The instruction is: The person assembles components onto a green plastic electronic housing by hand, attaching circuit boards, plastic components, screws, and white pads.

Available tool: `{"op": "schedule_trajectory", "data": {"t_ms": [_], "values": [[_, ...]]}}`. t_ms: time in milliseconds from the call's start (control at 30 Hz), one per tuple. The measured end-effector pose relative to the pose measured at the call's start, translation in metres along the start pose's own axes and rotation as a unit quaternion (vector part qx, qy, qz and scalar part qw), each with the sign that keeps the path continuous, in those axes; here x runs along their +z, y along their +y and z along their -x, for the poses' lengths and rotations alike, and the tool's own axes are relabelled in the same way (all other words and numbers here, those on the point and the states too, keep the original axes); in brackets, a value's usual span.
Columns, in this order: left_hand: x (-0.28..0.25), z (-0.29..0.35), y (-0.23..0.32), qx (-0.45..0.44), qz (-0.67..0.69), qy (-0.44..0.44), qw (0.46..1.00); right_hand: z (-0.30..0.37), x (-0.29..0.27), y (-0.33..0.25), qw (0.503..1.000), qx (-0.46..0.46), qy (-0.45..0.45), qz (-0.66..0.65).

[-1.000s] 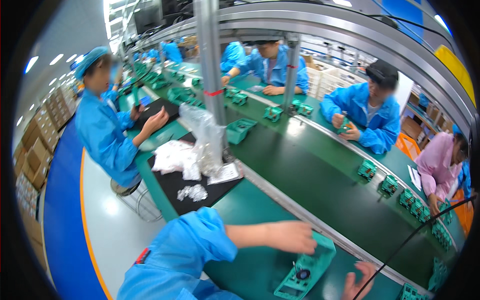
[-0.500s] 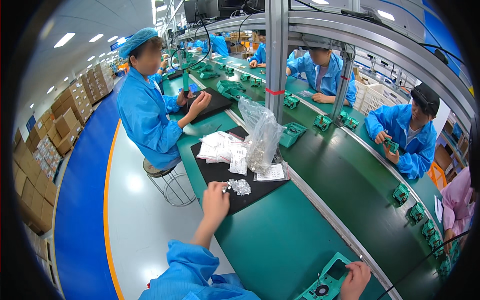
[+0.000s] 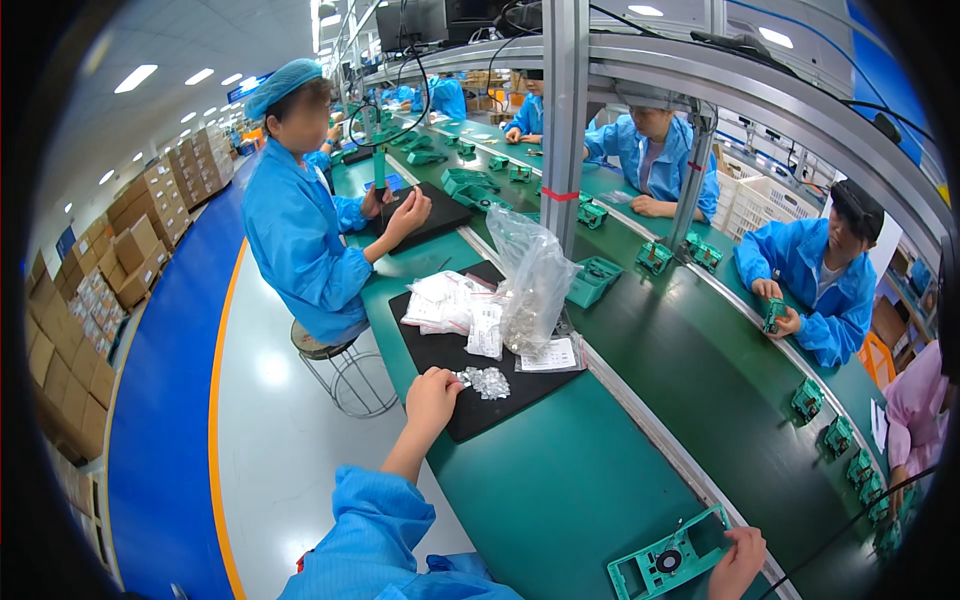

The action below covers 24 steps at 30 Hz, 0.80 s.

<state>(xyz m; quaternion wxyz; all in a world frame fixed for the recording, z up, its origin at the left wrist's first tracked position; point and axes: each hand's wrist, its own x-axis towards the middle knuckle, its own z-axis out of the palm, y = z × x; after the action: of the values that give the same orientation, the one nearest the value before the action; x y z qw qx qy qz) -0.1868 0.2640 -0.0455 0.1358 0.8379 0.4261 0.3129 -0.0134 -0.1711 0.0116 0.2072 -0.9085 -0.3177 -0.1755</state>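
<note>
My left hand (image 3: 433,402) is closed, thumb and fingertips together at the edge of a small heap of shiny clear parts (image 3: 487,382). Whatever sits between those fingertips is too small to make out. The heap lies on a black mat (image 3: 478,418), in front of white labelled packets (image 3: 445,303) and a translucent plastic bag (image 3: 530,290) of small parts. At the lower right, my right hand (image 3: 738,565) grips the right edge of a green plastic housing (image 3: 625,572). The housing has a rectangular opening and a round black part (image 3: 668,561) in it.
A green conveyor (image 3: 650,350) runs past on the right, carrying green assemblies (image 3: 807,400) along its far side. A metal post (image 3: 565,130) rises beyond the bag. One co-worker (image 3: 300,230) sits at the far left; another (image 3: 815,270) handles a green part across the belt.
My right hand has turned the green housing, so its opening and frame now show more fully. The left fingers have closed further at the heap's edge. The view has shifted slightly.
</note>
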Motion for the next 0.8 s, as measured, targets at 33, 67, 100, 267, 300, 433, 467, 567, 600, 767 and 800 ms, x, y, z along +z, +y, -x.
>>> {"op": "schedule_trajectory", "data": {"t_ms": [33,67,100,267,300,433,467,567,600,767,800], "values": [[-0.004,0.002,0.003,0.002,0.000,-0.003,1.000,0.000,0.000,0.000,1.000,0.003,-0.001,0.000],[-0.008,0.005,0.008,-0.022,0.027,-0.009,0.999,0.001,0.001,0.001,1.000,-0.010,0.010,0.004],[-0.011,0.006,0.019,-0.043,0.059,-0.019,0.997,0.001,0.002,0.002,0.999,-0.020,0.022,0.012],[-0.017,0.066,0.116,-0.084,0.554,-0.295,0.774,0.000,0.002,-0.032,0.987,-0.042,0.131,-0.088],[-0.019,0.084,0.130,-0.104,0.594,-0.370,0.706,0.001,-0.003,-0.050,0.983,-0.068,0.094,-0.140],[-0.022,0.127,0.182,-0.124,0.684,-0.469,0.545,0.009,-0.006,-0.090,0.966,-0.094,0.023,-0.241],[-0.021,0.132,0.188,-0.124,0.681,-0.488,0.532,0.014,-0.005,-0.090,0.937,-0.014,-0.027,-0.348],[-0.013,0.145,0.203,0.074,0.701,-0.358,0.612,0.025,-0.008,-0.082,0.834,0.098,-0.111,-0.531],[-0.010,0.148,0.205,0.151,0.685,-0.294,0.649,0.029,-0.008,-0.081,0.764,0.112,-0.156,-0.616],[-0.003,0.153,0.200,0.384,0.588,-0.143,0.698,0.032,-0.013,-0.078,0.547,0.195,-0.227,-0.782],[-0.003,0.154,0.200,0.383,0.588,-0.147,0.697,0.033,-0.013,-0.077,0.546,0.198,-0.224,-0.783]]}}
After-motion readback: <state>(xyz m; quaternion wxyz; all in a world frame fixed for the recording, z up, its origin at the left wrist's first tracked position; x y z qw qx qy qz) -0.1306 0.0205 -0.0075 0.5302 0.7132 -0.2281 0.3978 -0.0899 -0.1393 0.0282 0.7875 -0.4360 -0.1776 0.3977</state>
